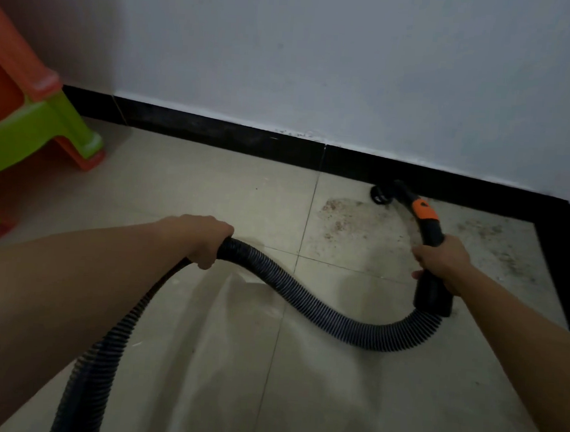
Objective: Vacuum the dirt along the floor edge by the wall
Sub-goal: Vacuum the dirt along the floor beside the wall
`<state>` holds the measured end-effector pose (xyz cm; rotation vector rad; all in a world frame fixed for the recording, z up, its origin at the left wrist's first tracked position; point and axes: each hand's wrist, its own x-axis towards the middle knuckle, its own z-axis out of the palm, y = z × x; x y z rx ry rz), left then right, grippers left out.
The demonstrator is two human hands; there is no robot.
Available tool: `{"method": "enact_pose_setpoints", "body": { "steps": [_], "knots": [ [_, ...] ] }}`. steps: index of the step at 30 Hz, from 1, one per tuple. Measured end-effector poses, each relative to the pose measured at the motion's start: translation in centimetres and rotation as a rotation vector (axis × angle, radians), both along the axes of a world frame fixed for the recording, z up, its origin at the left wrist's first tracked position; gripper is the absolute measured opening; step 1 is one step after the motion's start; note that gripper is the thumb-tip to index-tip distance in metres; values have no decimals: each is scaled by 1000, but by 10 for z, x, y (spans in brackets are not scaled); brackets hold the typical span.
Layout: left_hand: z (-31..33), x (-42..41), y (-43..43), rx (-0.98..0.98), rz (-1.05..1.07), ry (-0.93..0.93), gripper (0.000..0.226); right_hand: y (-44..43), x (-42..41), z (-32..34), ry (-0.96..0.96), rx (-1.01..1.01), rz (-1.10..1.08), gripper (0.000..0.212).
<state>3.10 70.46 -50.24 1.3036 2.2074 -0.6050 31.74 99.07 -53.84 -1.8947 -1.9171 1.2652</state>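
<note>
left grip (207, 240) curled round hose (305, 298) | right grip (442, 264) curled round wand (431, 226) | nozzle (381, 194) at skirting (248, 139) foot, dirt patch (339, 221) just beside on tile | risk: hose slack snagging could jerk nozzle off the edge, skipping dirt

Black ribbed hose (307, 306) curves to orange-banded wand (426, 222), nozzle (381, 194) near brown dirt (339, 219) on floor (211, 190).

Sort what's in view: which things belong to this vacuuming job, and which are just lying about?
Job: corrugated hose; wand handle; nozzle, down by the black skirting; dirt on the floor tiles.
Lying about: orange and green plastic furniture, far left.
</note>
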Motion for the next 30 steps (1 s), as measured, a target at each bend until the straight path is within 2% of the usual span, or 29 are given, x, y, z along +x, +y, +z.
{"method": "enact_pose_setpoints", "body": {
  "steps": [4, 8, 12, 17, 25, 30],
  "knots": [
    [-6, 19, 25, -68, -66, -34, 44, 0, 40, 15, -54, -60, 92, 35],
    [-3, 26, 39, -110, -87, -11, 42, -12, 61, 22, -25, -107, 162, 26],
    [5, 30, 47, -101, -125, 56, 39, -22, 71, 10, 14, -78, 56, 31],
    [11, 35, 43, -81, -166, 140, 34, -27, 41, 3, 23, -43, 110, 33],
    [23, 15, 4, -132, -36, 168, 39, -25, -2, -4, 65, -95, 114, 41],
    [17, 18, -5, -143, -78, 167, 38, -36, -27, 0, -17, -30, 285, 36]
  ]
}}
